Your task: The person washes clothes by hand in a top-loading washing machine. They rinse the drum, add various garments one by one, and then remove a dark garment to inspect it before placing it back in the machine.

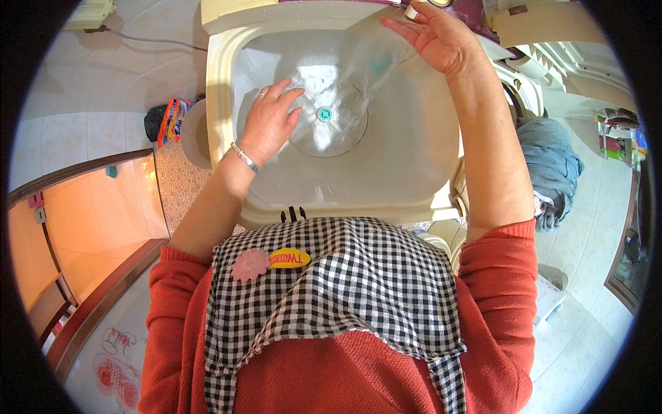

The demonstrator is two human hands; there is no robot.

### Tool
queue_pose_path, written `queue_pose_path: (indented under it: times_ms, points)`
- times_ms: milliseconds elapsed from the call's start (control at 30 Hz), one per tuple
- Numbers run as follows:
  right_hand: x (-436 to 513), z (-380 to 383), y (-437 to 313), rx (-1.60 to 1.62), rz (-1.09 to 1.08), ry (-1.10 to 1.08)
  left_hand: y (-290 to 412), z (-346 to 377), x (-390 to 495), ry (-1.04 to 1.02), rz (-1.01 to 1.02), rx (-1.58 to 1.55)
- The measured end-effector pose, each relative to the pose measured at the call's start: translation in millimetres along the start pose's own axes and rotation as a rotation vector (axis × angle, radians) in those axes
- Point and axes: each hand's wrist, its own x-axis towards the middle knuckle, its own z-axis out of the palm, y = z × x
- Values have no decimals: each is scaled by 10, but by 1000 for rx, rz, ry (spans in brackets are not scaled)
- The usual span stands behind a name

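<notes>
Before me is the pale wash tub (403,150) of a washing machine. At its bottom lies a round pulsator with a teal centre cap (325,114), under bright reflections. My left hand (271,116) hovers over the tub's left side, fingers spread and holding nothing; it wears a ring and a silver bracelet (245,158). Up at the far right rim, my right hand (439,39) has its thumb and fingers about a cream control knob (412,11) on the maroon panel. The top frame edge cuts off part of those fingers. Clear streaks, perhaps water, run below this hand.
Blue-grey cloth (551,165) is heaped right of the machine, beside an open white lid (584,57). A Tide detergent bag (173,121) and a grey bucket (196,135) stand at the left. A cable (155,40) runs along the tiled wall.
</notes>
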Motion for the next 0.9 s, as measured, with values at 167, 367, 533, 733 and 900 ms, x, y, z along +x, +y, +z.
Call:
queue_pose_path:
  times_ms: [167,367,533,733,900]
  points:
    - [86,-130,69,-56,52,17,-16,20,5,-14,1,-13]
    - [120,-131,95,-61,-39,-9,-28,43,10,-27,-16,-23]
    - [142,-73,65,-53,-30,46,-32,44,12,-30,-28,-33]
    - [126,-116,110,-133,-34,58,-45,51,10,-52,-48,-31]
    - [95,-154,187,-370,-165,108,-43,52,-6,-79,-75,-44]
